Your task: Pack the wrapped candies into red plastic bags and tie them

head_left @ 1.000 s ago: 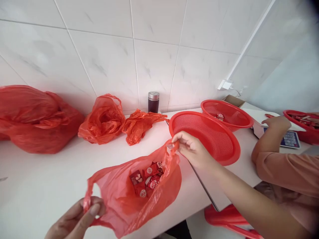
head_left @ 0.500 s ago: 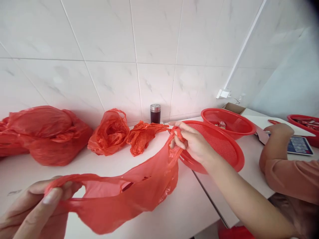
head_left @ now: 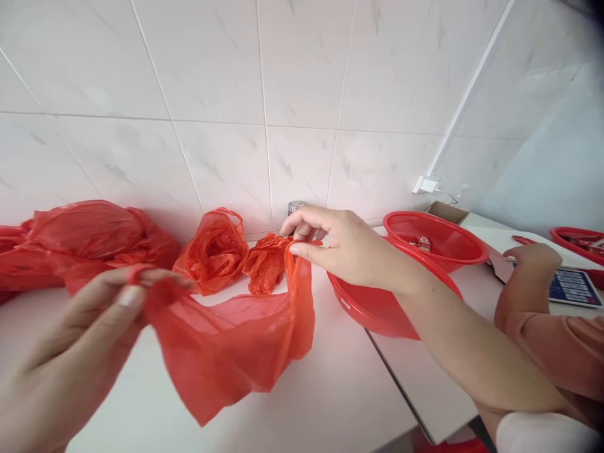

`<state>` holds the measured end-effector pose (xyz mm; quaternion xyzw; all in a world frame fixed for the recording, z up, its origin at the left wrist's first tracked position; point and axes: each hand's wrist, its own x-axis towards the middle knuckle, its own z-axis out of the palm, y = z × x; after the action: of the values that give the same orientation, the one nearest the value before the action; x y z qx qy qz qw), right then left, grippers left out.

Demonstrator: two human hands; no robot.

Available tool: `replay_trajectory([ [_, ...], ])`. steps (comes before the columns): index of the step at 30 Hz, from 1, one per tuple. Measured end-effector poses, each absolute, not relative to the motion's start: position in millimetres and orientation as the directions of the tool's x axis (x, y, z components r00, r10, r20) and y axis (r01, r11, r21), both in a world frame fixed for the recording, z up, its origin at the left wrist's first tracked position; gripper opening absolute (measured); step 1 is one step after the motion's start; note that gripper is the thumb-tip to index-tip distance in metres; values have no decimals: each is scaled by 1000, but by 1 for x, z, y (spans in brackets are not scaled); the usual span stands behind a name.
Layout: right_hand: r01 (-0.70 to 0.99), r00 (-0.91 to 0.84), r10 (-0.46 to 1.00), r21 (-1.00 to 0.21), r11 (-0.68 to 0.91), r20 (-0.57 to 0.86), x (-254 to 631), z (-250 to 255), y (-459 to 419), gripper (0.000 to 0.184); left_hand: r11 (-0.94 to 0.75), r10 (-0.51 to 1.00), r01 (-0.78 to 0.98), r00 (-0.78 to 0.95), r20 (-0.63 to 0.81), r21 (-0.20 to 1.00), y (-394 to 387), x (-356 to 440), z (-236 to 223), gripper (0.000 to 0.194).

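A thin red plastic bag hangs stretched between my two hands above the white table. My left hand, at the lower left and a little blurred, pinches one end of it between thumb and fingers. The other end is gripped by my right hand, thumb and fingertips closed on its upper edge. Behind the bag lie a crumpled red bag and a smaller bunched red bag. My right hand partly covers the smaller one and a dark flask.
Full red bags rest at the left by the tiled wall. To the right are a red basket and a second red basket holding small packets. A co-worker's arm reaches beside a scale.
My right hand has moved left, over the flask, still holding the bag. My hands are closer together, and the bag now sags lower between them.
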<state>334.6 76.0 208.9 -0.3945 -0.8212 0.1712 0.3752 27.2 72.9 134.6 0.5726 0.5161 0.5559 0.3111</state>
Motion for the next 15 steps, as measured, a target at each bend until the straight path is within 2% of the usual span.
replay_trajectory([
  [3,400,-564,685,-573,715,461,309,208,84,17,-234,955,248,241,175,940,70,62,145,58],
  [5,296,-655,612,-595,748,444,290,204,88,15,-211,924,329,374,78,920,73,76,146,49],
  [7,213,-683,574,-629,747,451,274,198,91,14,-190,918,393,396,20,900,77,85,146,23],
  [8,182,-670,573,-643,744,473,268,193,93,15,-163,926,404,377,-2,900,79,89,146,25],
  [11,160,-584,617,-671,724,527,265,175,101,20,-18,957,338,278,-82,941,85,93,142,43],
  [15,211,-551,730,-779,590,403,275,143,114,19,88,948,215,282,-148,973,92,89,131,43],
])
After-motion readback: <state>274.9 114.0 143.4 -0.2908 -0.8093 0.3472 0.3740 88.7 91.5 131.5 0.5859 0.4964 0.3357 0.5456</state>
